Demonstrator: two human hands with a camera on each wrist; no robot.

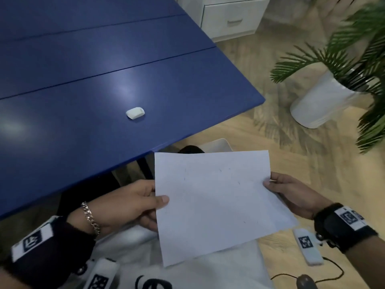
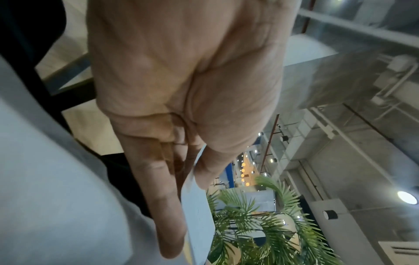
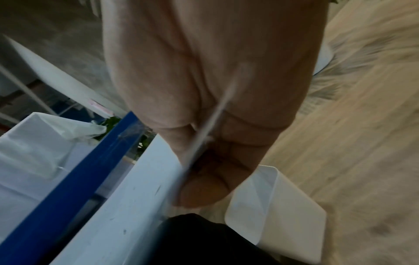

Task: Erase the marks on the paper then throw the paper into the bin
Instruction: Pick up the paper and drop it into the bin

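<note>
I hold a white sheet of paper (image 1: 214, 205) in the air, off the near right corner of the blue table (image 1: 83, 122). A few faint pencil strokes show on it. My left hand (image 1: 143, 203) pinches its left edge, thumb on top; my right hand (image 1: 291, 195) pinches its right edge. The left wrist view shows the left hand (image 2: 181, 116) gripping the paper (image 2: 197, 206) edge-on. In the right wrist view the right hand (image 3: 215, 89) clamps the paper (image 3: 127, 206). A white eraser (image 1: 135, 112) lies alone on the table. A white bin (image 1: 219, 144) (image 3: 283, 215) with a dark inside peeks from behind the paper's top edge.
A palm in a white pot (image 1: 318, 101) stands on the wooden floor at the right. A white drawer unit (image 1: 229, 15) sits beyond the table. A black cable (image 1: 325, 274) lies on the floor by my right wrist. A white-covered surface (image 3: 29, 152) lies past the table edge (image 3: 68, 188).
</note>
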